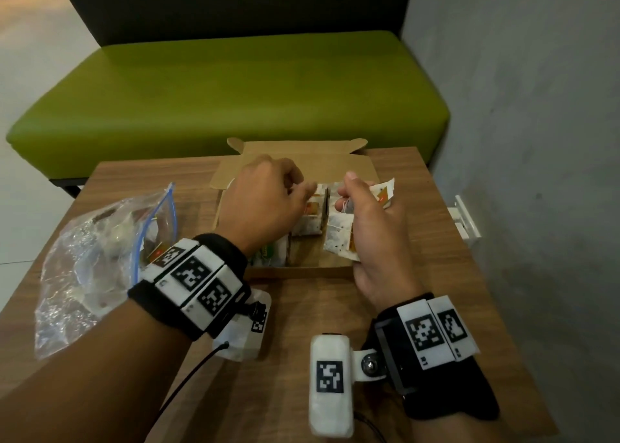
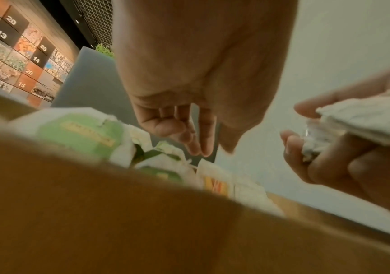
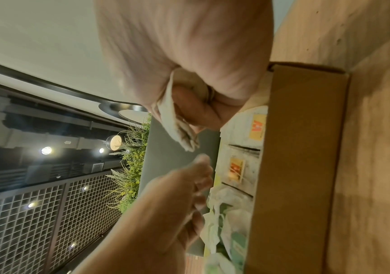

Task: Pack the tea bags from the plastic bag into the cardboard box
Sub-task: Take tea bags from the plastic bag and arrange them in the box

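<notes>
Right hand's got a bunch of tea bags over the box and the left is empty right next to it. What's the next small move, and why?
Probably lower the right hand and set its tea bags into the right-hand part of the cardboard box, where bare floor shows beside the divider. The left hand hovers open over the orange-tagged bags already inside, so it could hold those back.

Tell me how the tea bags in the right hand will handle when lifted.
The tea bags look like thin paper pouches, so probably light and floppy. They sag below the right hand gripping them, so corners may droop. Their strings could snag on the cardboard box.
</notes>
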